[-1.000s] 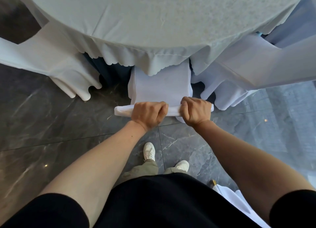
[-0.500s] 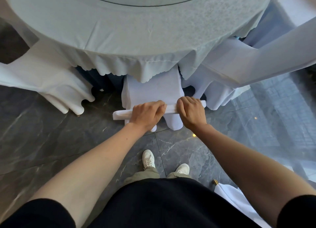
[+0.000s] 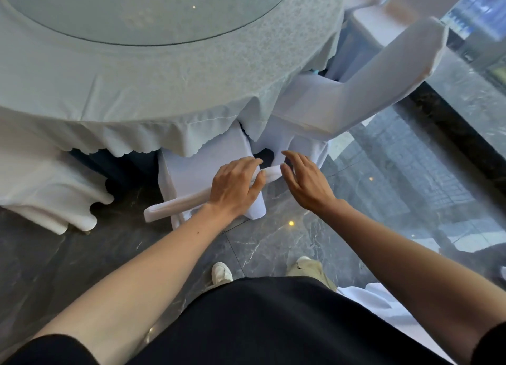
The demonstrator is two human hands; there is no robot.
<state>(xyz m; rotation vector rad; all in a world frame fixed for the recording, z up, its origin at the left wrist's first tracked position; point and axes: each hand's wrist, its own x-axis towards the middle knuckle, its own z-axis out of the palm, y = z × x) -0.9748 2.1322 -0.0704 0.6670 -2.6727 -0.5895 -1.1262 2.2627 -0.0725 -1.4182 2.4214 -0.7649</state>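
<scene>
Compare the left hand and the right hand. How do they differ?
The left hand curls its fingers round the white roll; the right hand has straight fingers and holds nothing. The left hand sits over the roll; the right hand is beside its end. Both are bare, backs up.

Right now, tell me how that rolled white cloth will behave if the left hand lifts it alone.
Probably floppy: the rolled cloth is soft fabric and slants down past the left hand. Likely light, since one grip holds it up. It may unroll, as the right hand is open beside its end.
</scene>
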